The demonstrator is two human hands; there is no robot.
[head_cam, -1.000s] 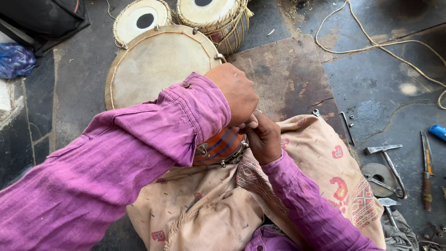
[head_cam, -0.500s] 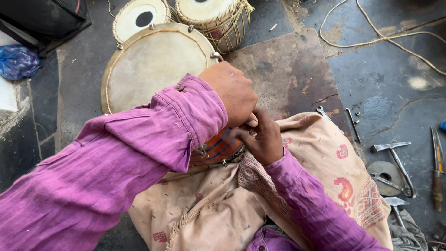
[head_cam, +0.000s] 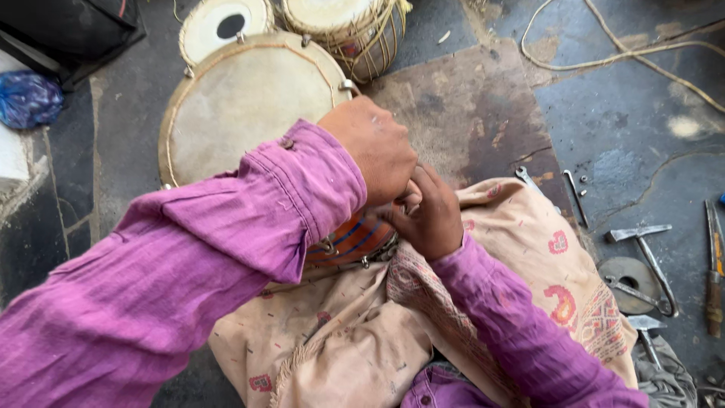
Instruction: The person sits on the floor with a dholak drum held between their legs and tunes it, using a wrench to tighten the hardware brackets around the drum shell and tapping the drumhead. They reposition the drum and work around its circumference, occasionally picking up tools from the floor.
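A dark, stained stone floor (head_cam: 634,151) is seen across the whole view. A beige patterned cloth (head_cam: 529,264) is spread over the near centre and right. A large drum with a pale skin head (head_cam: 242,106) is stood on the floor at the far left centre, and two smaller drums (head_cam: 347,30) are set just beyond it at the far edge. A pale cord (head_cam: 604,57) is laid in a loop at the far right. A black bag (head_cam: 68,30) and a blue plastic bag (head_cam: 26,98) are noted at the far left.

An orange striped drum (head_cam: 351,238) is lain on the cloth at the centre, largely covered by the purple sleeves. It is found directly beneath and just near of both hands.

The left hand (head_cam: 374,147) is closed into a fist above the drum's far rim; what it grips cannot be told. The right hand (head_cam: 427,215) is curled with fingers bent, pressed against the left hand and touching the drum's upper right edge; its hold is hidden.

At the right, hammers (head_cam: 642,249), a spanner (head_cam: 529,180) and a wooden-handled tool (head_cam: 714,272) are laid on the floor, well apart from the hands.
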